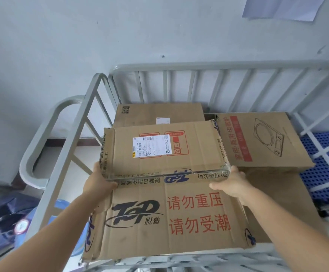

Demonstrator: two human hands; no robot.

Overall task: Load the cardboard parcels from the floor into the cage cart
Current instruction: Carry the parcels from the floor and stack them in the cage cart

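Cardboard, the "TOP" parcel (pixel 165 154) is gripped at both near corners by the left hand (pixel 98 183) and right hand (pixel 231 183), over the grey cage cart (pixel 218 64). Boxed parcels are seen at 12 o'clock (pixel 159 114) and 2 o'clock (pixel 261 140); blue crates (pixel 324 173) are stacked at 3 o'clock.

Inside the grey metal cage cart (pixel 93 99), the large brown cardboard parcel (pixel 165 195) sits in front, a plain cardboard box (pixel 159 112) behind it and a printed flat cardboard box (pixel 261 140) to its right.
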